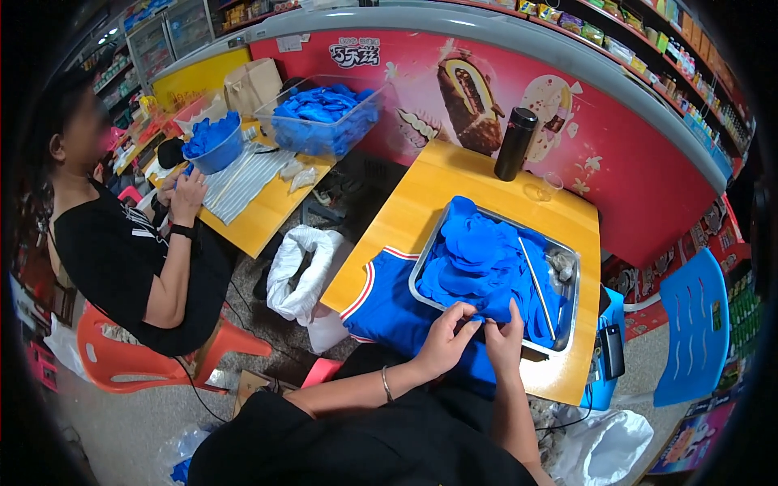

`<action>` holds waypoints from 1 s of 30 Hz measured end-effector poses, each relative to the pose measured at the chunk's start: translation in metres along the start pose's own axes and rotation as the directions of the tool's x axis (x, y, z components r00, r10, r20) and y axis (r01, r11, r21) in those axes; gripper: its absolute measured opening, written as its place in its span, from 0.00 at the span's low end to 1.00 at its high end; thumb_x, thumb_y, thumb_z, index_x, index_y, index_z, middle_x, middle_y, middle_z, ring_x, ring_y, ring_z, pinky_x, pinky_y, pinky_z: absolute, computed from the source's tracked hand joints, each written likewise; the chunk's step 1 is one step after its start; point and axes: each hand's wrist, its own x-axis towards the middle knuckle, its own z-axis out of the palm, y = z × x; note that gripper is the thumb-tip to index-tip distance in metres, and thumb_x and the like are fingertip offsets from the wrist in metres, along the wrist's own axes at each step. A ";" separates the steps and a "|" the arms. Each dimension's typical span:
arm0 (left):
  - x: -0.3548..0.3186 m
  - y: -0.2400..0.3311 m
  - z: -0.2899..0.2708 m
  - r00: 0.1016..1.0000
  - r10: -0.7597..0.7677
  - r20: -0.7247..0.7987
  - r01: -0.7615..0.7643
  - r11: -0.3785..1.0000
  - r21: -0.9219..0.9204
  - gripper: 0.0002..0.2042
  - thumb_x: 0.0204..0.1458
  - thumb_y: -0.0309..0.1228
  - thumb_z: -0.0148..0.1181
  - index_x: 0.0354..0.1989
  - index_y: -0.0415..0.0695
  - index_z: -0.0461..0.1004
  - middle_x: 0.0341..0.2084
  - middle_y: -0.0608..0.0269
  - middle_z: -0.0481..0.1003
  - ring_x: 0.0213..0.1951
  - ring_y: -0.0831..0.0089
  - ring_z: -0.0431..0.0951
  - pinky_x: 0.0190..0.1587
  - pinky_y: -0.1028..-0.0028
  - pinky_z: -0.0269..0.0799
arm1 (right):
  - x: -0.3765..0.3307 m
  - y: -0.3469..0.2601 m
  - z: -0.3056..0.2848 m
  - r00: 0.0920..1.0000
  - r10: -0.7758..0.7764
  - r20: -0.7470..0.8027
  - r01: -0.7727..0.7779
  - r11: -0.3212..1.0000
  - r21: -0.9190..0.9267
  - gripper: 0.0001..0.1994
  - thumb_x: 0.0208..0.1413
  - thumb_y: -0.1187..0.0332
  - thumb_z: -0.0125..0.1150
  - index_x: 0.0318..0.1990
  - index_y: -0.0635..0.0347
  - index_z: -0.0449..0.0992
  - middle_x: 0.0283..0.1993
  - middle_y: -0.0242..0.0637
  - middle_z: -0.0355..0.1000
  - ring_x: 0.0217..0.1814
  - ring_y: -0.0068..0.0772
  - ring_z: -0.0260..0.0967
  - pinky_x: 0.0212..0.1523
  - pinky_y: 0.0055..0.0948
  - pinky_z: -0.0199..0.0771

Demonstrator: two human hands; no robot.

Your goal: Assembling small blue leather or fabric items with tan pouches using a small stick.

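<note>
My left hand [446, 342] and my right hand [504, 344] meet at the near edge of a metal tray [419, 293]. Their fingertips pinch a small blue fabric piece [479, 319] between them, mostly hidden by the fingers. Beyond them, the tray holds a heap of blue fabric pieces [474, 251], some with rounded edges. A thin pale stick [536, 283] lies across the heap's right side, near a greyish clump [562, 263]. Under my forearms and the tray's left side spreads a blue garment [389, 300] with red and white trim.
A black flask [515, 144] and a clear cup [551, 186] stand on my yellow table [454, 170]. Left of it is an open white sack [304, 271]. A co-worker [121, 227] sits at another table with a blue basin [217, 154] and clear bin [324, 121]. A blue chair [693, 328] stands right.
</note>
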 end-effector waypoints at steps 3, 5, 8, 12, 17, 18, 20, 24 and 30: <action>0.002 -0.001 -0.003 0.987 -0.160 0.033 0.164 0.970 -0.180 0.04 0.54 0.25 0.51 0.34 0.39 0.65 0.28 0.67 0.64 0.32 0.81 0.64 0.36 0.81 0.62 | -0.004 -0.004 0.003 0.998 -0.025 -0.063 0.022 0.998 -0.054 0.19 0.44 0.81 0.53 0.48 0.75 0.63 0.26 0.37 0.68 0.20 0.15 0.60 0.18 0.18 0.57; 0.005 -0.006 -0.012 0.964 -0.212 0.159 0.258 0.890 -0.376 0.03 0.55 0.25 0.50 0.35 0.42 0.64 0.27 0.70 0.62 0.31 0.85 0.60 0.35 0.83 0.60 | -0.005 -0.027 0.004 0.990 0.137 0.027 -0.129 0.971 -0.203 0.20 0.45 0.81 0.54 0.49 0.76 0.63 0.26 0.37 0.69 0.20 0.15 0.61 0.18 0.18 0.58; 0.011 0.001 -0.011 0.953 -0.117 0.278 0.178 0.963 -0.205 0.07 0.50 0.23 0.53 0.31 0.44 0.60 0.25 0.72 0.57 0.29 0.84 0.57 0.32 0.82 0.57 | -0.007 -0.006 -0.004 0.985 0.173 -0.005 -0.173 0.985 0.019 0.20 0.48 0.82 0.51 0.51 0.78 0.62 0.29 0.37 0.71 0.26 0.18 0.66 0.23 0.17 0.63; 0.012 -0.020 -0.012 0.997 0.028 0.070 -0.030 0.999 0.037 0.08 0.47 0.20 0.52 0.31 0.41 0.58 0.25 0.64 0.60 0.28 0.77 0.62 0.29 0.76 0.60 | -0.004 -0.018 0.003 0.985 0.112 0.133 -0.129 0.983 0.131 0.09 0.50 0.81 0.48 0.39 0.64 0.67 0.33 0.28 0.66 0.36 0.17 0.62 0.34 0.16 0.63; 0.010 -0.027 -0.007 0.996 -0.022 -0.092 0.020 1.000 -0.019 0.09 0.49 0.18 0.50 0.39 0.38 0.62 0.32 0.61 0.65 0.34 0.74 0.68 0.36 0.76 0.66 | -0.007 -0.026 0.008 0.977 0.088 0.195 -0.110 0.988 0.106 0.06 0.49 0.81 0.48 0.35 0.62 0.65 0.30 0.26 0.62 0.35 0.16 0.59 0.34 0.16 0.61; 0.008 -0.031 -0.007 0.994 -0.093 -0.049 0.093 0.996 -0.008 0.11 0.49 0.16 0.49 0.42 0.38 0.64 0.35 0.61 0.65 0.38 0.76 0.68 0.39 0.77 0.66 | -0.008 -0.026 0.009 0.975 0.069 0.213 -0.096 0.989 0.115 0.06 0.50 0.81 0.48 0.35 0.62 0.65 0.29 0.26 0.62 0.35 0.16 0.60 0.34 0.17 0.61; 0.005 -0.038 -0.002 0.970 -0.228 -0.088 0.216 0.969 -0.121 0.11 0.51 0.16 0.46 0.42 0.38 0.65 0.37 0.62 0.66 0.38 0.76 0.69 0.39 0.78 0.68 | -0.010 -0.027 0.013 0.978 0.061 0.199 -0.094 0.983 0.156 0.06 0.51 0.81 0.48 0.36 0.63 0.65 0.30 0.28 0.63 0.35 0.18 0.60 0.33 0.18 0.62; 0.001 -0.031 0.002 0.938 -0.332 -0.096 0.299 0.920 -0.253 0.09 0.51 0.20 0.47 0.41 0.38 0.66 0.35 0.62 0.68 0.40 0.74 0.69 0.42 0.75 0.66 | -0.013 -0.004 0.012 0.989 0.003 0.146 0.012 0.995 -0.103 0.09 0.52 0.81 0.46 0.41 0.68 0.62 0.35 0.36 0.65 0.36 0.22 0.63 0.36 0.21 0.65; 0.005 -0.034 -0.004 0.999 -0.040 0.013 0.039 0.999 0.023 0.08 0.49 0.20 0.48 0.38 0.35 0.65 0.36 0.56 0.66 0.42 0.67 0.68 0.46 0.72 0.64 | -0.015 0.002 0.002 0.977 0.206 0.047 -0.208 0.977 0.044 0.16 0.54 0.81 0.43 0.52 0.67 0.60 0.41 0.37 0.68 0.39 0.24 0.66 0.39 0.22 0.67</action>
